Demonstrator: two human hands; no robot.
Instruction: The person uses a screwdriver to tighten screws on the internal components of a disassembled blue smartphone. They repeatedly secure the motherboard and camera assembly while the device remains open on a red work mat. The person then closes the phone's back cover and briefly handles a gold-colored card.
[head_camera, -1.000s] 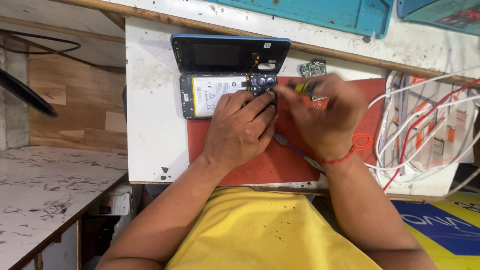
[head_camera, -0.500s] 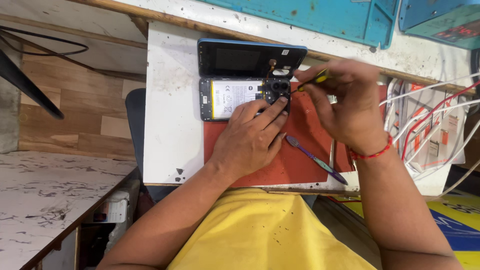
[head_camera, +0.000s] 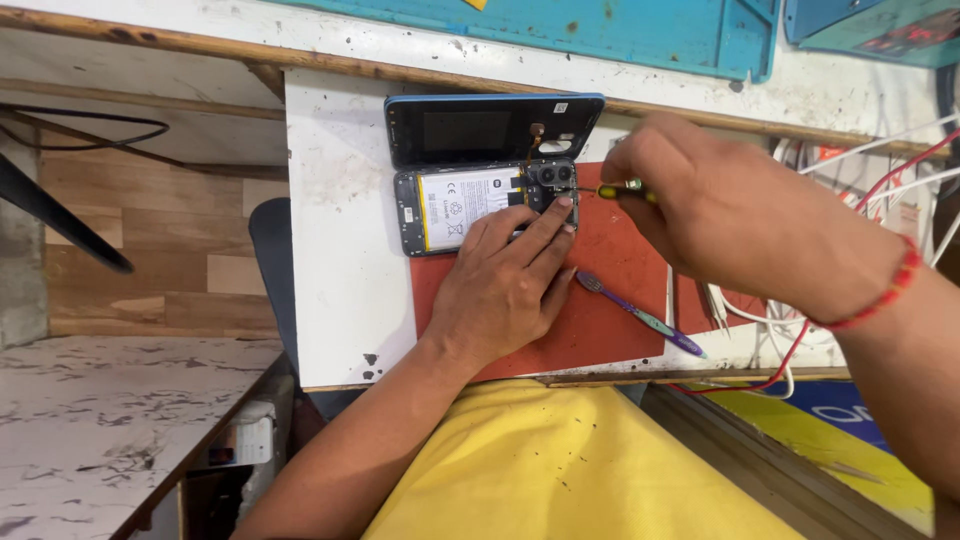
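The right hand (head_camera: 740, 225) covers most of one yellow-handled screwdriver (head_camera: 618, 190), grip clamped on it, tip hard to see at the camera module. The left hand (head_camera: 505, 290), fingers flat and holding nothing, presses one opened smartphone (head_camera: 470, 205) on the red mat (head_camera: 600, 330) on the table (head_camera: 340, 220). Since earlier, the screwdriver has swung level; one purple toothbrush (head_camera: 640, 315) stays put

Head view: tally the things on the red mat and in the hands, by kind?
Opened phone: 1
Detached back cover: 1
Screwdriver, in right hand: 1
Toothbrush: 1
Tweezers: 1
Total: 5
Left hand presses the phone.
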